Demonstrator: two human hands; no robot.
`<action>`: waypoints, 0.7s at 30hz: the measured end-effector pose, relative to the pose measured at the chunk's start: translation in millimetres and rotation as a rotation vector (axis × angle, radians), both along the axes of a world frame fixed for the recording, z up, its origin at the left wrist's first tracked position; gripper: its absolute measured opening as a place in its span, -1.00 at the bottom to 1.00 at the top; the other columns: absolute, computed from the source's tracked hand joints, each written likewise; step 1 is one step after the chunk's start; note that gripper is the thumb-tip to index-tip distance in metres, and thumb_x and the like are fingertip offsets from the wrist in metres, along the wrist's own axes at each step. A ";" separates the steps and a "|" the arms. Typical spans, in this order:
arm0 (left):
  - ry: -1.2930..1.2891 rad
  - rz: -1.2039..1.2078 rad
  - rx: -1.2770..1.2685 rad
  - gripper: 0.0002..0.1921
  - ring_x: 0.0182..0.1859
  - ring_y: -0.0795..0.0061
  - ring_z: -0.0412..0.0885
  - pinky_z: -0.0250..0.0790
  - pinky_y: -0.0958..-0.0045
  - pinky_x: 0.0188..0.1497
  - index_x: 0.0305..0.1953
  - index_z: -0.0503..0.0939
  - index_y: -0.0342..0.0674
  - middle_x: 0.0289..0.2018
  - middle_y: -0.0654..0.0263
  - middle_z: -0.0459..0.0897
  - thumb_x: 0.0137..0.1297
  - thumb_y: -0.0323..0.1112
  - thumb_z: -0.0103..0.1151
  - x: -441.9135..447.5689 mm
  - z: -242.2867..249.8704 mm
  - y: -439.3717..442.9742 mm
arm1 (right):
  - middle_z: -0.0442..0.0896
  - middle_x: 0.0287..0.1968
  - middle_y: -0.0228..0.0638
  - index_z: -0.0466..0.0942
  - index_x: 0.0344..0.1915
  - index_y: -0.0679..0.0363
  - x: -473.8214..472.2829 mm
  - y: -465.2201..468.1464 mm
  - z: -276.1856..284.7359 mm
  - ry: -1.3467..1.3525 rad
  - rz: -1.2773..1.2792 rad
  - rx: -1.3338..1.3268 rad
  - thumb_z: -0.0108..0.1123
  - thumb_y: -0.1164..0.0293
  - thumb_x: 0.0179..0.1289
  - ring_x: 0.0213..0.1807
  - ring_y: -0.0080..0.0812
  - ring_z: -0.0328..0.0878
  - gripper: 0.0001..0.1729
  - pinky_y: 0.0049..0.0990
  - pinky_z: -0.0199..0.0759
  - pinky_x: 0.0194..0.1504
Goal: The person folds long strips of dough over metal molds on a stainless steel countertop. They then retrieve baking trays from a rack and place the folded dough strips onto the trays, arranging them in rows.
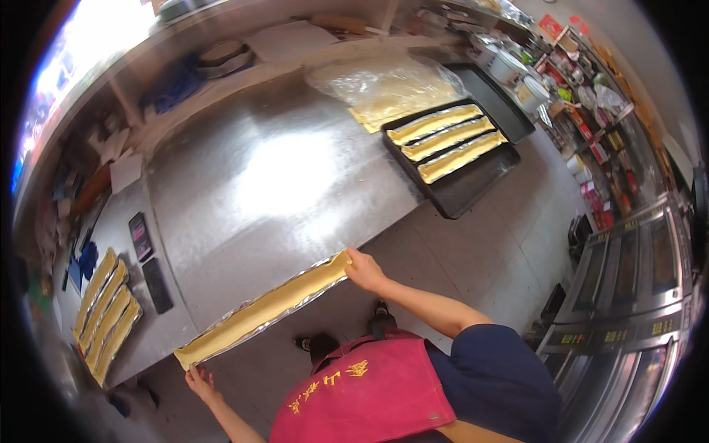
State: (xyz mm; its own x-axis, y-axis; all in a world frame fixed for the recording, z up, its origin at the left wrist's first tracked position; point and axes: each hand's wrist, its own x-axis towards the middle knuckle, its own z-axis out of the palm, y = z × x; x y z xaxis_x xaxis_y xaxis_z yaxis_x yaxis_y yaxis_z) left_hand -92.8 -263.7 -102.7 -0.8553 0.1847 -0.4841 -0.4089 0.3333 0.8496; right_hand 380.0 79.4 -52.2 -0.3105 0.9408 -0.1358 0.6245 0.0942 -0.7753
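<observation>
A long foil mould lined with yellow dough [266, 307] spans between my hands, over the near edge of the metal worktable [210, 221]. My right hand [363, 269] grips its right end, thumb on top. At the left end, my left hand [201, 382] holds the corner from below, some fingers spread. Several similar dough-lined foil moulds [108, 318] lie side by side at the table's left. Three more dough-lined moulds [454, 141] sit in a black baking tray [465, 194] at the right. Behind that tray, yellow dough sheets [368, 119] lie partly under clear plastic film [388, 77].
Two dark phones [141, 236] lie on the table's left part. Another black tray [498, 105] stands behind the first, near white tubs [532, 93]. Packed shelves [587, 116] and metal deck ovens [620, 277] stand at right. The first tray overhangs the table edge.
</observation>
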 end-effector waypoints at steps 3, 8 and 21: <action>0.038 -0.026 -0.118 -0.51 -0.05 0.59 0.62 0.42 0.47 -0.17 0.30 0.42 0.06 0.08 0.49 0.64 0.49 0.09 0.20 -14.9 -12.3 9.5 | 0.63 -0.20 0.24 0.39 0.01 0.25 41.2 -13.9 9.9 0.081 0.096 -0.013 0.07 0.44 0.28 -0.04 0.34 0.57 -0.69 0.13 0.43 -0.06; 0.379 -0.337 -0.200 -0.70 -0.25 0.67 0.55 0.37 0.55 -0.37 0.08 0.58 -0.07 -0.18 0.40 0.68 0.46 -0.11 0.27 -18.2 -37.8 38.6 | 0.65 -0.14 0.18 0.39 0.07 0.25 114.0 -19.9 20.3 0.143 0.080 -0.125 0.03 0.46 0.30 0.02 0.31 0.57 -0.66 0.06 0.43 -0.01; 0.305 -0.591 -0.415 -0.73 -0.18 0.45 0.57 0.48 0.32 -0.05 -0.10 0.60 -0.27 -0.24 0.29 0.64 0.32 -0.26 0.41 154.5 -122.3 60.2 | 0.69 -0.06 -0.07 0.51 0.08 0.20 180.1 -10.3 4.2 -0.090 0.197 -0.042 0.08 0.48 0.32 -0.07 0.00 0.71 -0.67 -0.14 0.57 0.00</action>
State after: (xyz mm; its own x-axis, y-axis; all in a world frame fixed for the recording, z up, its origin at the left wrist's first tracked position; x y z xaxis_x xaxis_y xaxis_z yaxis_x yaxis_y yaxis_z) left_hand 61.7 -203.5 -224.9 -0.7780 0.5061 -0.3723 0.1668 0.7377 0.6542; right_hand 560.2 69.0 -48.0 -0.4729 0.8560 -0.2089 0.6644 0.1906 -0.7227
